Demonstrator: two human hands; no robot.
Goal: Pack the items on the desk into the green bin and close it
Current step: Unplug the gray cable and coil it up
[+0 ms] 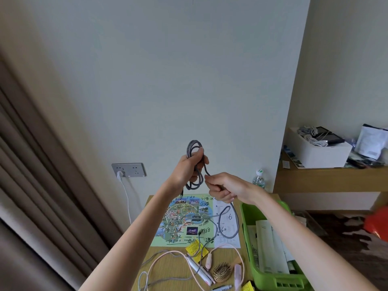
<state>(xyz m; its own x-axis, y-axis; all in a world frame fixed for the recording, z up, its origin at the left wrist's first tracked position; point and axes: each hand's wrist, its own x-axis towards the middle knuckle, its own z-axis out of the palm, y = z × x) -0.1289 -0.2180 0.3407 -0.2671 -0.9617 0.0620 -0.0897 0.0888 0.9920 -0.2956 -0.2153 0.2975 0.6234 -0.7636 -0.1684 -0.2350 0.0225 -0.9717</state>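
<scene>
Left grip (192, 164) clenches coiled grey cable (194, 148) | right grip (222, 189) pinches its tail | green bin (270, 280): papers (270, 248)

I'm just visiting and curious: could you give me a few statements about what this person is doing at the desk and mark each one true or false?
1. The left hand holds a coiled grey braided cable. True.
2. The right hand is empty. False: it grips the cable's loose run.
3. The green bin already holds papers. True.
4. The hairbrush is inside the bin. False: it lies on the desk.
5. The map is folded shut. False: it lies spread open.
</scene>
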